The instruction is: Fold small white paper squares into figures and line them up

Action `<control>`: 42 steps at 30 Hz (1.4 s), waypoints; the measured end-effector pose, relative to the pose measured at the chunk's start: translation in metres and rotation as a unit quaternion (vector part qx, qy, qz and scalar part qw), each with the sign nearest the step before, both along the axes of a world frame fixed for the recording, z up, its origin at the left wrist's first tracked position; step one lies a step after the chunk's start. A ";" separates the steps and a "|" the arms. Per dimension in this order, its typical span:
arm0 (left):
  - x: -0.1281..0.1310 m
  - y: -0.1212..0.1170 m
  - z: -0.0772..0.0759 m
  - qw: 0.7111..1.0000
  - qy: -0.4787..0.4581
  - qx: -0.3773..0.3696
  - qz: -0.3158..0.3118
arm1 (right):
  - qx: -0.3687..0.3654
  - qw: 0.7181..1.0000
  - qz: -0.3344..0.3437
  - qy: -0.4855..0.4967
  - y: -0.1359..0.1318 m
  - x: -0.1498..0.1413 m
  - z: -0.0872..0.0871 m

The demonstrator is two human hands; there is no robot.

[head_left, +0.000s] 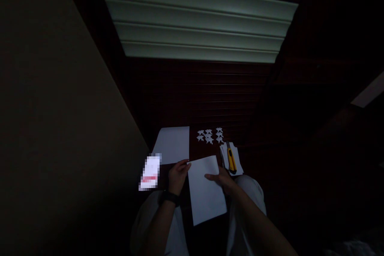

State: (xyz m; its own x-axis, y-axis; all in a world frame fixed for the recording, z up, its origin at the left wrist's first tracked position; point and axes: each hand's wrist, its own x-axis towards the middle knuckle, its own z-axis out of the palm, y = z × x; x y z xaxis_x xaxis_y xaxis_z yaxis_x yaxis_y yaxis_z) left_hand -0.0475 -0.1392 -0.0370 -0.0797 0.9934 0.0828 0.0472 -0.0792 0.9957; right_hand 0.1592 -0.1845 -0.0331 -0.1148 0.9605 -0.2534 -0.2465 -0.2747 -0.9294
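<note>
Between my two hands a white sheet of paper [206,196] is held up above my lap, slightly tilted. My left hand [179,173], with a dark band at the wrist, pinches its upper left corner between thumb and fingers. On the right edge my right hand [222,179] grips the sheet, thumb on top and fingers hidden behind. Past the sheet lie several small folded white paper pieces [209,136] in loose groups. A yellow utility knife [231,161] rests on a stack of cut white paper [238,156] by my right hand.
A larger pile or sheet of white paper [174,144] lies at the back left. A glowing, pixelated screen-like object [151,172] is left of my left hand. A pale wall [69,100] rises on the left, and a dark slatted panel [204,92] stands ahead. The room is dim.
</note>
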 end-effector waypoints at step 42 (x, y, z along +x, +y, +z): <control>0.000 0.004 -0.007 1.000 -0.028 -0.009 0.011 | -0.001 1.000 0.004 0.019 0.002 0.001 -0.009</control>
State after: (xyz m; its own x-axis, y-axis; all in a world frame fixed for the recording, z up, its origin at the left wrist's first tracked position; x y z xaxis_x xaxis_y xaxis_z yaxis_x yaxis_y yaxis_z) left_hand -0.0478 -0.1357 -0.0445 -0.1059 0.9926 0.0599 -0.0071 -0.0610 0.9981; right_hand 0.1601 -0.1824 -0.0420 -0.1318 0.9592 -0.2500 -0.2802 -0.2779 -0.9188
